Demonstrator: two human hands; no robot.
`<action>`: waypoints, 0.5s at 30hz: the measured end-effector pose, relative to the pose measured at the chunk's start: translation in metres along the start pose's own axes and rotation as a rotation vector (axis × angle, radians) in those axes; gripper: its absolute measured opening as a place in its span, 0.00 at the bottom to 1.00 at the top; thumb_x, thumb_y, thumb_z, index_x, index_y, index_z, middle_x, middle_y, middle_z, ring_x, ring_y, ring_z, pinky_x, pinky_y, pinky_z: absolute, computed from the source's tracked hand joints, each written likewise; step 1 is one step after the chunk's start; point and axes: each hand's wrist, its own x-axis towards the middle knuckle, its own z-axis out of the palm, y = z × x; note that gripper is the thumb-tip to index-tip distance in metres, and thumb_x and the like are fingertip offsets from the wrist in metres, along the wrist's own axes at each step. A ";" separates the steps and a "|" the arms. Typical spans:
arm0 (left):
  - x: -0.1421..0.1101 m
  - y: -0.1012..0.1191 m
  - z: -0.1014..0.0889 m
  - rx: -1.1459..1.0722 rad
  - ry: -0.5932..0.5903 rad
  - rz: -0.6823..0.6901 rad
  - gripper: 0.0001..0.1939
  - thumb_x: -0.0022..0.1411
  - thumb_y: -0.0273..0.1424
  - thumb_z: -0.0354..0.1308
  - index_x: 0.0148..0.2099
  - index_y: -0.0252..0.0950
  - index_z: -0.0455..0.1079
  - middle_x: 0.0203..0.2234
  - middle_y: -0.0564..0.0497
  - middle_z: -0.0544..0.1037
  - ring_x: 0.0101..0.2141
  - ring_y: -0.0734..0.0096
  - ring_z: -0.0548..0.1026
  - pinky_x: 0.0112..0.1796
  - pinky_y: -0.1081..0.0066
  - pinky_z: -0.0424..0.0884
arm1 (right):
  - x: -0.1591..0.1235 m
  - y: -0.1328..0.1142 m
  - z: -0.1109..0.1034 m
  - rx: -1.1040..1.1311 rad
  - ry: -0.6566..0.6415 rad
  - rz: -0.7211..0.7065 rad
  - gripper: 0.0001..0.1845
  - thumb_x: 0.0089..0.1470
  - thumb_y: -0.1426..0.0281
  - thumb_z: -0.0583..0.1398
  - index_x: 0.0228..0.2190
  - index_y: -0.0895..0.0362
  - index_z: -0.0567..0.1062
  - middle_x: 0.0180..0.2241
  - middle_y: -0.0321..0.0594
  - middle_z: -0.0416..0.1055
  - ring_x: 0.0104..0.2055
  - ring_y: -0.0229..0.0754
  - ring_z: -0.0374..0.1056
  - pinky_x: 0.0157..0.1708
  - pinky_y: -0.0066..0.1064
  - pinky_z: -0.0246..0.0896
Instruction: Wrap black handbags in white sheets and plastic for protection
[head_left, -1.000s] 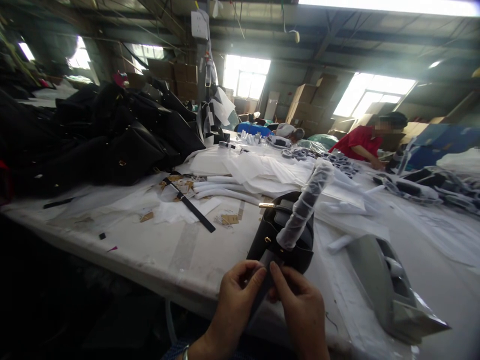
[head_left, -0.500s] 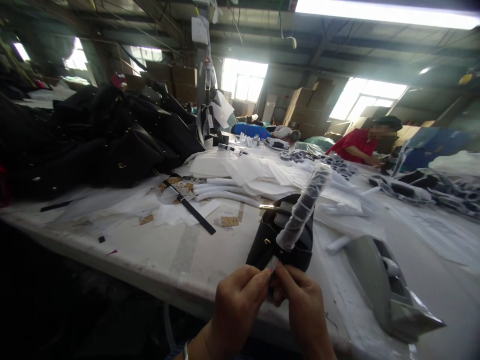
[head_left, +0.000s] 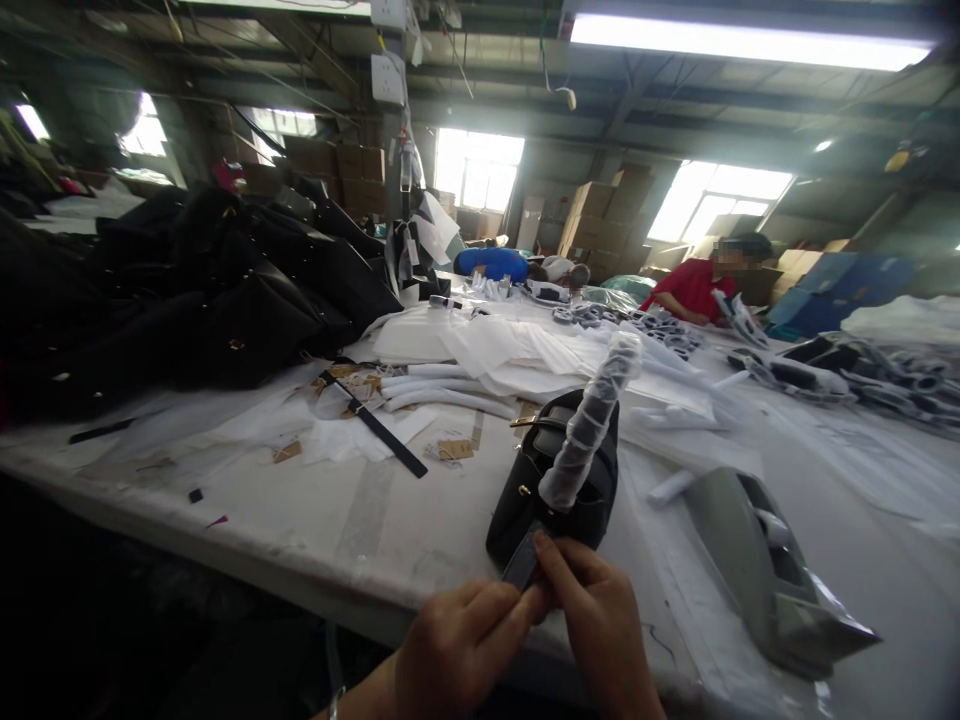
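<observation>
Two hands work at lower centre: the left hand (head_left: 465,635) and right hand (head_left: 596,605) pinch one dark strip (head_left: 523,562). One black bag (head_left: 514,505) sits just above, near the table's (head_left: 292,520) front edge; open tabletop spreads left, one grey dispenser (head_left: 739,550) lower right.

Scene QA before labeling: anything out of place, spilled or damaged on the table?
Slightly untidy: a black scrap and a pink scrap lie loose near the front edge, and paper tags are scattered behind them, not stacked. No spill visible, nor any clear damage to the near bag.
</observation>
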 end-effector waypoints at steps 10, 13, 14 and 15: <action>0.018 -0.004 -0.008 -0.658 -0.027 -0.943 0.13 0.66 0.40 0.57 0.40 0.36 0.77 0.32 0.48 0.81 0.32 0.67 0.78 0.35 0.73 0.72 | 0.009 0.007 -0.004 0.008 -0.061 -0.063 0.26 0.60 0.52 0.59 0.19 0.57 0.75 0.17 0.36 0.70 0.22 0.37 0.66 0.27 0.26 0.60; 0.022 -0.002 0.005 -0.999 -0.105 -1.097 0.21 0.60 0.48 0.62 0.39 0.33 0.76 0.30 0.48 0.79 0.28 0.69 0.75 0.30 0.73 0.70 | 0.006 0.005 -0.003 -0.013 -0.067 -0.085 0.25 0.60 0.53 0.59 0.19 0.57 0.76 0.16 0.35 0.70 0.21 0.37 0.67 0.25 0.25 0.60; 0.021 0.000 0.008 -1.034 -0.084 -1.140 0.23 0.57 0.50 0.64 0.39 0.33 0.76 0.28 0.49 0.79 0.26 0.71 0.74 0.29 0.74 0.69 | 0.005 0.003 -0.006 -0.020 -0.085 -0.100 0.25 0.61 0.54 0.58 0.20 0.57 0.76 0.17 0.35 0.70 0.20 0.37 0.67 0.24 0.25 0.60; 0.020 0.003 0.011 -1.035 -0.054 -1.181 0.24 0.54 0.50 0.66 0.39 0.33 0.76 0.27 0.50 0.78 0.24 0.72 0.73 0.27 0.75 0.68 | 0.004 0.002 -0.013 -0.039 -0.099 -0.125 0.25 0.61 0.55 0.58 0.20 0.57 0.77 0.18 0.35 0.72 0.20 0.37 0.68 0.24 0.25 0.61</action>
